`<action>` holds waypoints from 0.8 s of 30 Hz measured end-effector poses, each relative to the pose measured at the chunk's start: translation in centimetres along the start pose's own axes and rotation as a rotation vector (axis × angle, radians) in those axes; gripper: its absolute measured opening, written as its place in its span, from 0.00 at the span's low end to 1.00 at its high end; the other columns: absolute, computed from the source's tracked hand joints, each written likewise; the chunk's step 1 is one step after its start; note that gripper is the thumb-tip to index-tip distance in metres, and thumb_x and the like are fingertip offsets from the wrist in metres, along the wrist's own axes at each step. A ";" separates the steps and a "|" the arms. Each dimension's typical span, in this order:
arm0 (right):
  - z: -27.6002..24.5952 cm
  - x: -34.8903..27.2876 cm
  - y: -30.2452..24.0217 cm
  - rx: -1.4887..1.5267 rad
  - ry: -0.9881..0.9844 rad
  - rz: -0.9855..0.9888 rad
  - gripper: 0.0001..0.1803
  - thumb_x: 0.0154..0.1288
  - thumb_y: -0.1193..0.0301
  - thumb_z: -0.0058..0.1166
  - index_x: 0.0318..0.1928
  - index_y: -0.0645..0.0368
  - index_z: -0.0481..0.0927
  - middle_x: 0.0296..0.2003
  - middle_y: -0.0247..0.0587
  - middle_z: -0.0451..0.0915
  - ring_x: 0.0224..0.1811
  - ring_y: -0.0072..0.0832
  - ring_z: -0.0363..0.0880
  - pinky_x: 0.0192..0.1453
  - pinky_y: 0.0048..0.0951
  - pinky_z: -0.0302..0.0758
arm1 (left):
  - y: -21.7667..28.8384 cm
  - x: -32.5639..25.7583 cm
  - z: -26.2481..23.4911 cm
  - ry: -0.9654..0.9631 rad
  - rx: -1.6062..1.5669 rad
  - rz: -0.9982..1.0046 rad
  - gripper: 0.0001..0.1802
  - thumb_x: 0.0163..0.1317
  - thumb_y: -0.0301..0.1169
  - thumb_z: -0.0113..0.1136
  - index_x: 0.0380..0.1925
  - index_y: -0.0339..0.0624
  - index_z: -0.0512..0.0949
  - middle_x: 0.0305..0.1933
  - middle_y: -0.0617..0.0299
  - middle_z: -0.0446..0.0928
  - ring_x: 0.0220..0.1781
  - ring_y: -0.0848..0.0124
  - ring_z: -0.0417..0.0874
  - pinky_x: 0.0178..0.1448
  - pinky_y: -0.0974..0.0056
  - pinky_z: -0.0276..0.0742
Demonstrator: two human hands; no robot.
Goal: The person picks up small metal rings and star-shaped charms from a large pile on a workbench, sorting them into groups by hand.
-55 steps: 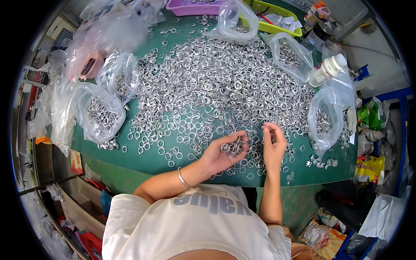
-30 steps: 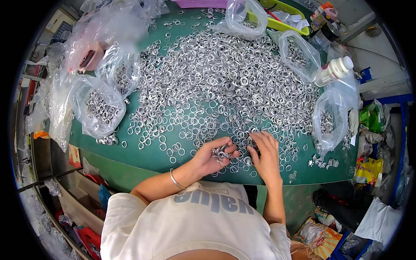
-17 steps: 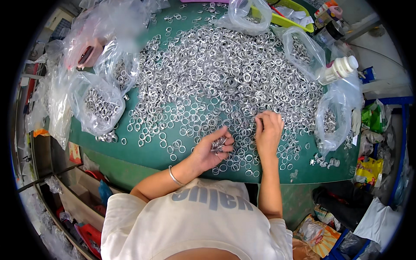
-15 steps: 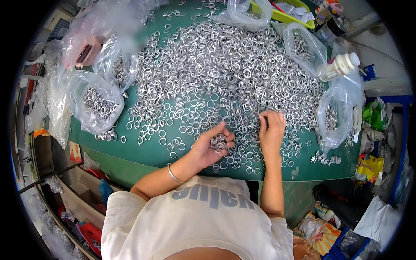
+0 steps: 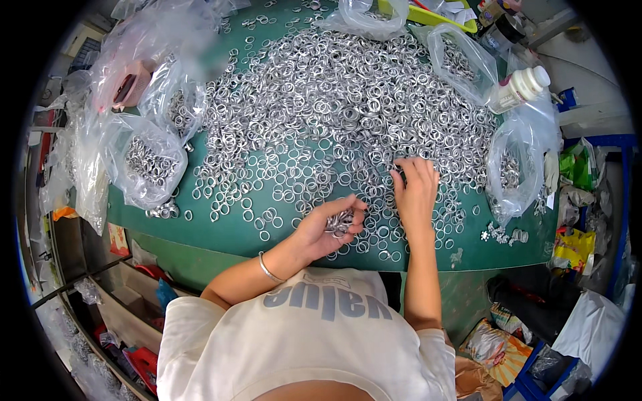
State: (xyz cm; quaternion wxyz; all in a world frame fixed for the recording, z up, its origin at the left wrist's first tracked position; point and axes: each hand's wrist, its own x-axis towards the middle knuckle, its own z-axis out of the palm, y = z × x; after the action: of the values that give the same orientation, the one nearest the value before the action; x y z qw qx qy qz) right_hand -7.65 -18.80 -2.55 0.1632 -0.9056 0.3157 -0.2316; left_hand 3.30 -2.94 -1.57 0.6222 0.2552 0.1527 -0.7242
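Note:
A broad heap of silver metal rings [image 5: 321, 100] covers much of the green table [image 5: 221, 237], thinning to loose single rings near its front edge. My left hand [image 5: 314, 234] is cupped palm up just above the near rings, its fingers curled round a handful of rings [image 5: 340, 222]. To its right, my right hand [image 5: 418, 190] reaches palm down to the near side of the heap. Its thumb and fingertips are a little apart at the rings, and I see nothing held between them.
Clear plastic bags with rings stand at the left [image 5: 148, 157] and right [image 5: 511, 170]. A white bottle [image 5: 518, 90] leans at the right, below a yellow-green tray [image 5: 428, 15]. A pink basket [image 5: 134, 83] sits among bags at the left. Open drawers [image 5: 124, 294] lie below the table's left side.
My right hand has moved slightly up and left over the rings, its fingers now more stretched. My left hand still holds its handful, shifted slightly. The whole view has tilted a little.

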 end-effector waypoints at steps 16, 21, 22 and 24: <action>-2.0 -2.6 1.7 0.368 0.056 0.363 0.03 0.55 0.79 0.56 0.28 0.64 0.75 0.24 0.42 0.76 0.27 0.31 0.75 0.34 0.31 0.71 | 3.3 3.5 2.8 0.174 1.419 0.694 0.09 0.58 0.30 0.58 0.38 0.40 0.80 0.22 0.62 0.78 0.22 0.70 0.76 0.24 0.69 0.69; -3.3 -3.9 2.2 0.997 0.144 0.545 0.06 0.62 0.80 0.50 0.40 0.65 0.76 0.28 0.33 0.76 0.29 0.16 0.73 0.34 0.17 0.70 | 4.5 7.2 3.3 0.209 2.177 1.031 0.09 0.53 0.30 0.60 0.35 0.46 0.81 0.28 0.56 0.77 0.26 0.58 0.79 0.30 0.58 0.75; -3.7 -4.3 2.2 1.093 0.164 0.579 0.08 0.62 0.80 0.50 0.42 0.66 0.76 0.29 0.33 0.76 0.30 0.16 0.73 0.35 0.16 0.70 | 4.5 7.4 3.7 0.213 2.275 0.987 0.08 0.52 0.30 0.61 0.34 0.47 0.81 0.29 0.55 0.77 0.27 0.56 0.79 0.32 0.56 0.75; -4.4 -5.5 2.6 1.063 0.099 0.630 0.09 0.64 0.78 0.49 0.43 0.64 0.78 0.29 0.29 0.74 0.29 0.14 0.71 0.33 0.15 0.67 | 4.4 8.1 3.7 0.174 2.393 1.019 0.04 0.52 0.30 0.59 0.28 0.44 0.78 0.28 0.57 0.74 0.27 0.57 0.79 0.29 0.56 0.75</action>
State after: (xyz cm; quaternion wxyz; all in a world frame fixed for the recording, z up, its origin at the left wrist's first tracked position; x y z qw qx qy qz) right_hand -15.06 -17.87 -1.77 0.6378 -0.5517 0.4165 -0.3397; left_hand 6.18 -12.40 -2.63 0.2018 0.7227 -0.6568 -0.0756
